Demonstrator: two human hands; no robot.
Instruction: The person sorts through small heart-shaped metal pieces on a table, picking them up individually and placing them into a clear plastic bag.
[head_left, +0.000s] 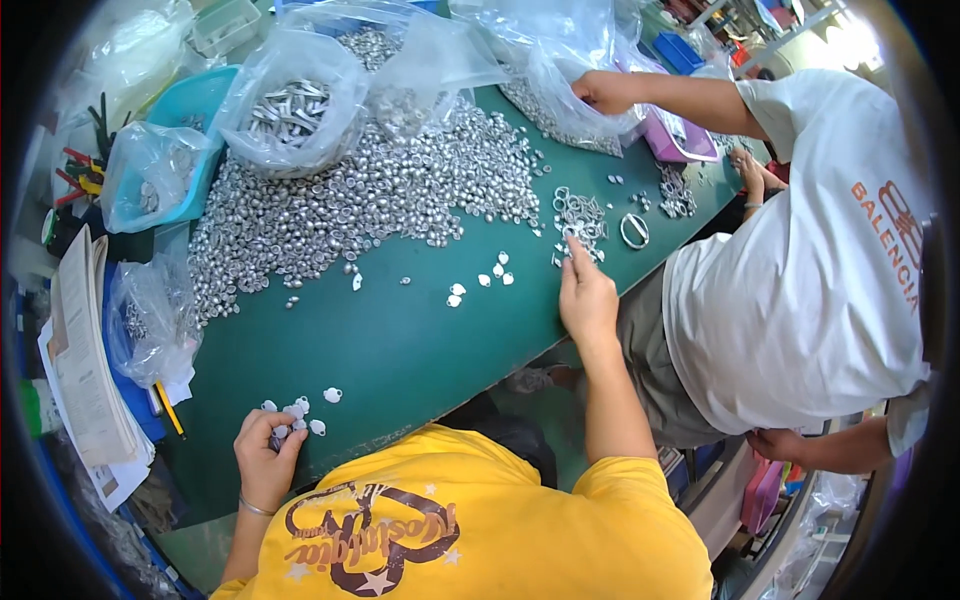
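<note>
At the near left edge of the green table, my left hand [266,462] is closed, with curled fingers and thumb around a cluster of small flat silvery tags [290,420]. A loose tag [333,395] lies just beyond it. My right hand [588,295] reaches to the right side of the table. Its thumb and index finger are pressed together at the edge of a pile of small ring-shaped metal parts [580,210]; whatever is between the fingertips is too small to make out. Several white-silver tags [484,281] lie scattered to its left.
A wide heap of domed metal pieces [370,200] covers the table's far side. Behind it stand a plastic bag of metal strips [292,110] and a turquoise bin [205,150]. At right, a co-worker in a white shirt [790,260] reaches into a clear bag. A metal ring [634,231] lies nearby.
</note>
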